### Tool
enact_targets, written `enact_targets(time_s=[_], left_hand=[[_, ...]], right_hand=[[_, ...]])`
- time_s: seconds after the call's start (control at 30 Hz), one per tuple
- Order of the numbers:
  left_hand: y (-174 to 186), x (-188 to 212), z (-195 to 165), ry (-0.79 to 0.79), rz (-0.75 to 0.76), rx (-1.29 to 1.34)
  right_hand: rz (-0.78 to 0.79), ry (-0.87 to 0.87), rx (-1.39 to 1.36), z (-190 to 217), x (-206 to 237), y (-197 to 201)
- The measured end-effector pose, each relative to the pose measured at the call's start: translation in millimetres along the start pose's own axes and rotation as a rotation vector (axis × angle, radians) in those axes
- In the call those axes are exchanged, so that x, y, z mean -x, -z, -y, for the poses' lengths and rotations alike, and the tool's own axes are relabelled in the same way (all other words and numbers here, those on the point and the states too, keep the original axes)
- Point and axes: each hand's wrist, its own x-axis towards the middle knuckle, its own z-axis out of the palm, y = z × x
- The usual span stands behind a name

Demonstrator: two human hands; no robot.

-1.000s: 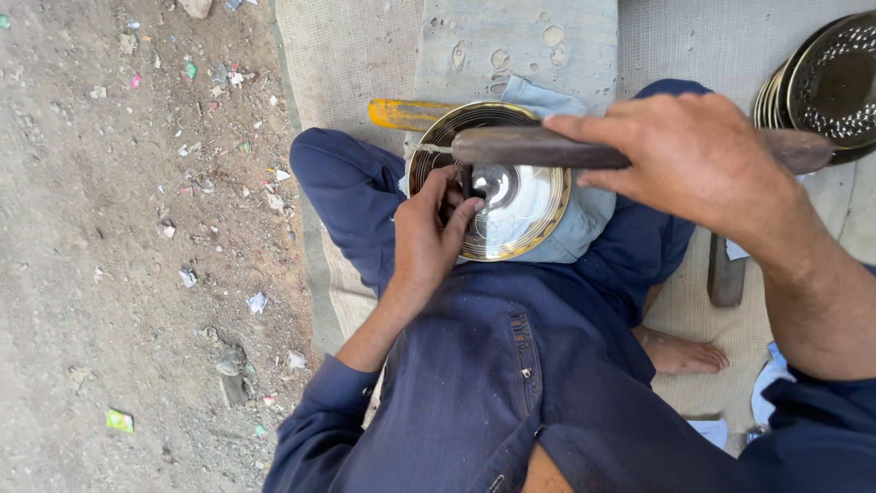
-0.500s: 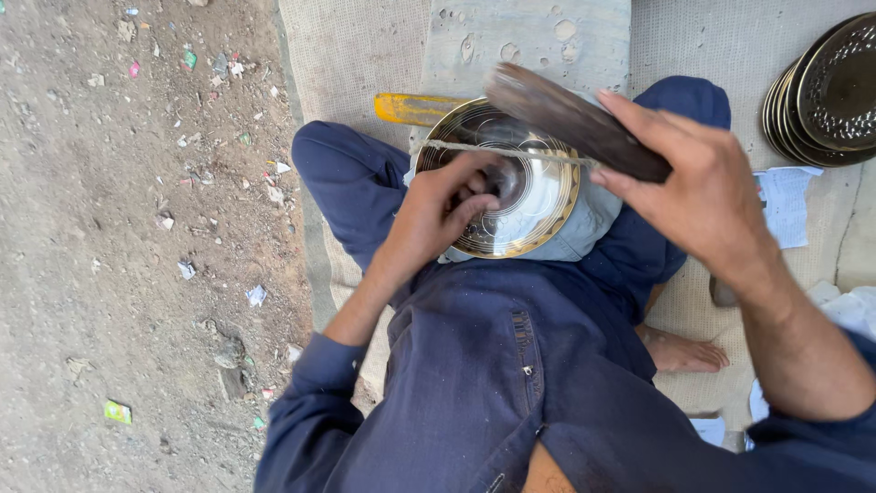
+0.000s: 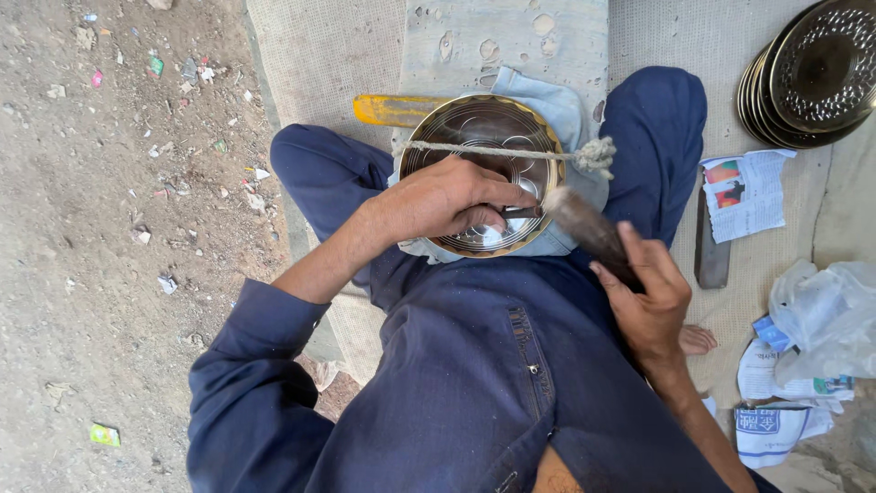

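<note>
L hand (image 3: 438, 196) fingers hide punch tip on plate (image 3: 474, 137); R hand (image 3: 650, 301) grips mallet (image 3: 589, 233).

One round metal plate (image 3: 481, 137) sat on the lap, one rope (image 3: 511, 152) across it, one blue cloth (image 3: 557, 110) beneath. One stack of metal plates (image 3: 812, 73) stood far right. Two hands worked: left hand (image 3: 443, 196), right hand (image 3: 648, 301). One dark tool (image 3: 589, 233).
</note>
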Motion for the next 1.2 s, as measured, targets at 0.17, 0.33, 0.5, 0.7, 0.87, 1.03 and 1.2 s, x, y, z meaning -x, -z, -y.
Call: enact_targets(time_s=[0.17,0.33,0.5,0.7,0.87,1.03,1.2], left_hand=[[-6,0,-2,0.054,-0.072,-0.022],[-16,11,-8,0.236,-0.230,-0.047],[-37,22,-15,0.403,-0.490,-0.015],[-68,28,-21,0.556,-0.862,-0.050],[-90,27,-24,0.666,-1.090,-0.064],[-102,24,-25,0.698,-1.229,-0.111],[-108,22,-26,0.752,-1.251,-0.079]], right_hand=[[0.034,-0.130,-0.129,13,-20,13],[0.054,-0.012,-0.135,25,-66,30],[0.159,0.186,-0.080,47,-129,54],[0.353,0.429,0.185,80,-187,62],[0.536,0.578,0.601,108,-220,52],[0.549,0.752,0.756,134,-234,47],[0.632,0.798,0.857,149,-236,47]])
